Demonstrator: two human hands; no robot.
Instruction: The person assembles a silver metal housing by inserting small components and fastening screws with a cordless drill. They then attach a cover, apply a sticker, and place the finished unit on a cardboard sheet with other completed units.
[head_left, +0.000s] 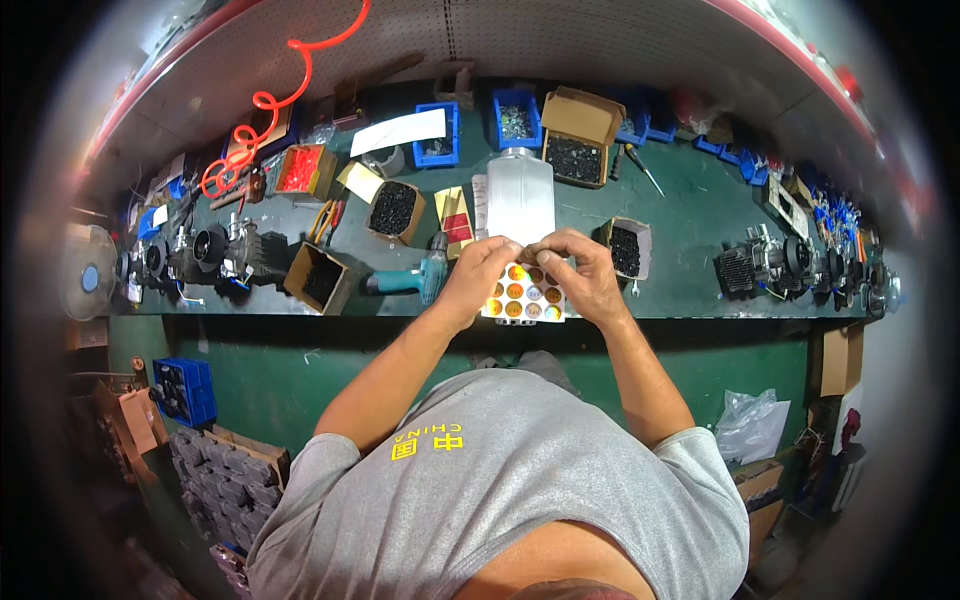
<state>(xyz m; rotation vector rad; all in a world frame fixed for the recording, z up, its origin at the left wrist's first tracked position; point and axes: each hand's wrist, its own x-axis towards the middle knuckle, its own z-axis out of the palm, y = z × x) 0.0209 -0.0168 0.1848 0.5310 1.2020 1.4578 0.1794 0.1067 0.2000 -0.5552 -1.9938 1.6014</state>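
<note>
A white sheet of round, shiny gold stickers (515,291) lies in front of me at the bench's near edge. Its upper left part is pinched by my left hand (477,278), fingers closed. At the sheet's top, my right hand (590,280) is closed too, thumb and forefinger pressed together close to the left fingertips. Whether a single sticker is between those fingertips is too small to tell. Just beyond both hands stands a silver metal housing (520,195), partly covered by them and the sheet. A teal power drill (412,280) rests left of my left hand.
Open boxes of black screws (395,212) and another small box (628,248) flank the housing. Blue bins (515,118) line the back. Motor-like assemblies (235,250) stand at left, more (765,262) at right. A red coiled hose (265,100) hangs at upper left.
</note>
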